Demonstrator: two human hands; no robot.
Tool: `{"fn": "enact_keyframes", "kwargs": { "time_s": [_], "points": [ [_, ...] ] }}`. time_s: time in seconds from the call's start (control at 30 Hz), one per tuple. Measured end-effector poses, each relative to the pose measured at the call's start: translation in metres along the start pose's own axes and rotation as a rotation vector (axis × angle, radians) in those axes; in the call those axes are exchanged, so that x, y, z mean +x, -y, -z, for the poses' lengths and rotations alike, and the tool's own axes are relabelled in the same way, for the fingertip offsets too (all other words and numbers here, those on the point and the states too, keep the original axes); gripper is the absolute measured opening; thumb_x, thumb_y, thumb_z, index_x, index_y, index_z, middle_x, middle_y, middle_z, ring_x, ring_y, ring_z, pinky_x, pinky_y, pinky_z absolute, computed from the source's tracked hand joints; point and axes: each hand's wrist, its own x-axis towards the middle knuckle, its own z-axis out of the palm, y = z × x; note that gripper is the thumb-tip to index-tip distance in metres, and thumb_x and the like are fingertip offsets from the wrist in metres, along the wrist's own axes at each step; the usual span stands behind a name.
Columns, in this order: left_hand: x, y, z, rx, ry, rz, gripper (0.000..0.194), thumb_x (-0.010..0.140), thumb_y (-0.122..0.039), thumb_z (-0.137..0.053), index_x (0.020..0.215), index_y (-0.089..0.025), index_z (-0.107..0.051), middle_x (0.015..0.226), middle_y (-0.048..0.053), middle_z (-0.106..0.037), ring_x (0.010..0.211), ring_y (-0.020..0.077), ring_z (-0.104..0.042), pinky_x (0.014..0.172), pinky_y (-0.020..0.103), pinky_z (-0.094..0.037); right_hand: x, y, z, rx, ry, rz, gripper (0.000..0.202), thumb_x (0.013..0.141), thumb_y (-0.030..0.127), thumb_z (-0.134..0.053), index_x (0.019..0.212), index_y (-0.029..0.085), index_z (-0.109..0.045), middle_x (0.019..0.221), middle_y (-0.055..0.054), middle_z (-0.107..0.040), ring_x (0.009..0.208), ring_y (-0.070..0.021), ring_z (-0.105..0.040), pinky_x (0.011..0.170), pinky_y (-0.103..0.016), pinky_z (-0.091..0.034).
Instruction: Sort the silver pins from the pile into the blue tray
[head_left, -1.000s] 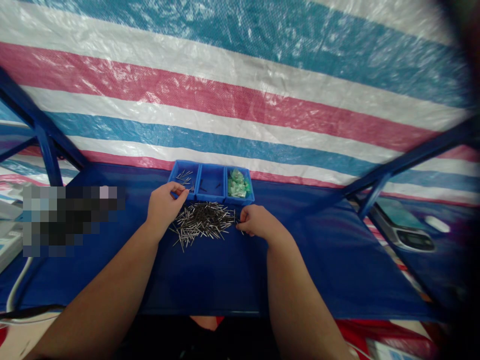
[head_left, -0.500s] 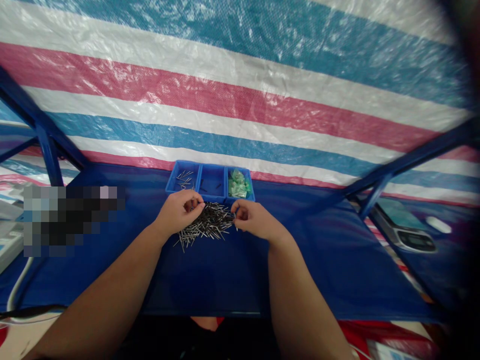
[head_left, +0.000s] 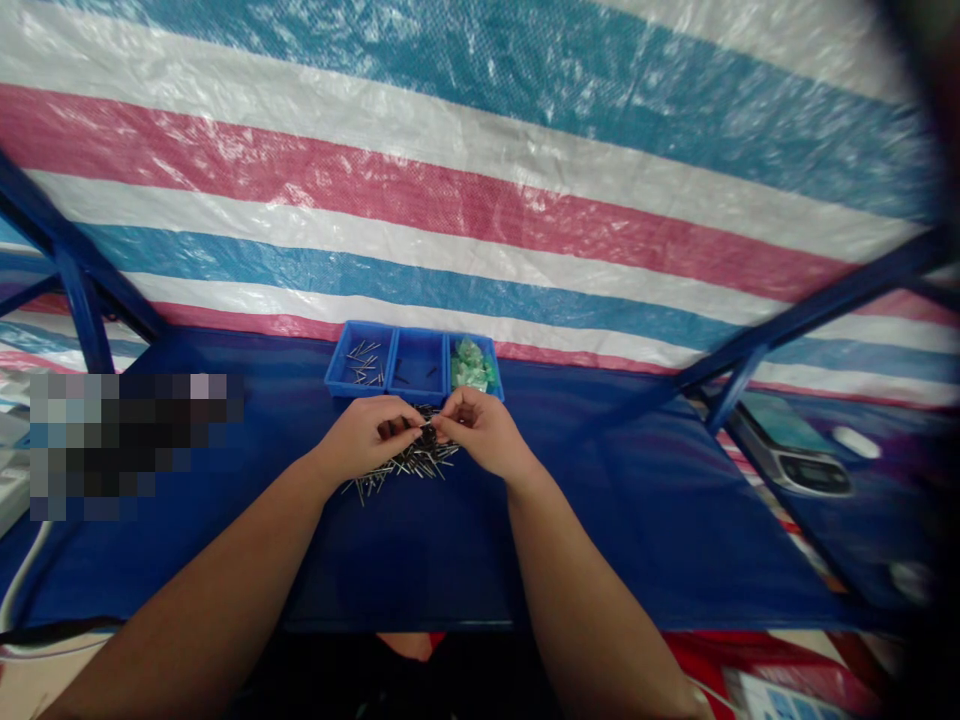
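Silvery and dark thin metal pins form a loose pile (head_left: 417, 462), their long axes lying at many angles, the lower-edge ones poking towards the person. Above the pile, the left hand (head_left: 373, 436) and right hand (head_left: 480, 430) almost meet, each thumb and forefinger pinched on a small silvery pin (head_left: 428, 423) that points roughly sideways, its ends hidden. Just beyond the pile stand three blue plastic bins (head_left: 418, 396), holding silvery pins, dark pins and green plastic wrapping.

The person's hands, left (head_left: 376, 437) and right (head_left: 480, 432), meet fingertip to fingertip over a pile (head_left: 420, 460) of thin rods on the blue counter (head_left: 405, 560). Behind stand three blue bins (head_left: 420, 393); the rightmost holds green plastic (head_left: 472, 366).
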Motion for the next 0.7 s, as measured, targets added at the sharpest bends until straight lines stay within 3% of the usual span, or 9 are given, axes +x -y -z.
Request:
{"fn": "enact_keyframes", "kwargs": {
  "time_s": [0.2,0.3,0.4,0.47,0.57,0.7],
  "points": [
    [0.001,0.002,0.003,0.048,-0.111,-0.043,0.012,0.092,-0.024,-0.063,0.093,-0.02,-0.074,0.085,0.005,-0.073,0.067,0.0126,-0.063,0.062,0.025,-0.051,0.0,0.0,0.01,0.003,-0.004,0.01,0.029,0.083,0.041,-0.072,0.096,0.02,-0.056,0.074,0.001,-0.067,0.068,-0.0142,-0.068,0.068,-0.028,-0.056],
    [0.0,0.009,0.009,0.121,-0.352,0.027,0.014,0.091,-0.027,-0.063,0.093,-0.02,-0.074,0.089,0.005,-0.074,0.07,0.0137,-0.064,0.061,0.025,-0.05,-0.003,-0.001,0.031,-0.294,-0.118,0.033,0.021,0.087,0.036,-0.066,0.099,0.019,-0.061,0.07,0.003,-0.063,0.061,-0.0122,-0.059,0.062,-0.026,-0.049],
    [-0.001,0.023,0.019,0.265,-0.592,0.186,0.016,0.09,-0.03,-0.064,0.095,-0.02,-0.075,0.082,0.003,-0.072,0.069,0.0141,-0.062,0.062,0.026,-0.048,-0.007,-0.001,0.055,-0.606,-0.155,-0.047,0.012,0.085,0.028,-0.064,0.085,0.017,-0.067,0.068,0.0,-0.063,0.062,-0.013,-0.057,0.06,-0.026,-0.042],
    [-0.002,0.033,0.025,0.358,-0.586,0.278,0.014,0.087,-0.031,-0.067,0.093,-0.021,-0.076,0.077,0.001,-0.07,0.064,0.0141,-0.058,0.062,0.027,-0.046,-0.009,-0.002,0.065,-0.702,-0.081,-0.147,0.01,0.081,0.026,-0.067,0.08,0.016,-0.071,0.069,-0.002,-0.067,0.064,-0.0144,-0.06,0.061,-0.027,-0.041],
    [-0.002,0.041,0.029,0.398,-0.53,0.305,0.011,0.083,-0.027,-0.068,0.089,-0.021,-0.074,0.075,0.0,-0.067,0.066,0.0155,-0.058,0.064,0.028,-0.044,-0.011,-0.003,0.069,-0.733,0.058,-0.272,0.012,0.075,0.028,-0.074,0.08,0.017,-0.074,0.074,-0.003,-0.072,0.068,-0.0167,-0.065,0.06,-0.026,-0.042],
    [-0.001,0.037,0.026,0.402,-0.519,0.267,0.008,0.082,-0.023,-0.064,0.085,-0.021,-0.072,0.066,-0.002,-0.056,0.064,0.0151,-0.056,0.065,0.028,-0.042,-0.01,-0.004,0.059,-0.807,0.082,-0.33,0.01,0.071,0.021,-0.075,0.081,0.017,-0.076,0.077,-0.004,-0.074,0.071,-0.0176,-0.067,0.06,-0.026,-0.043]
  ]
}}
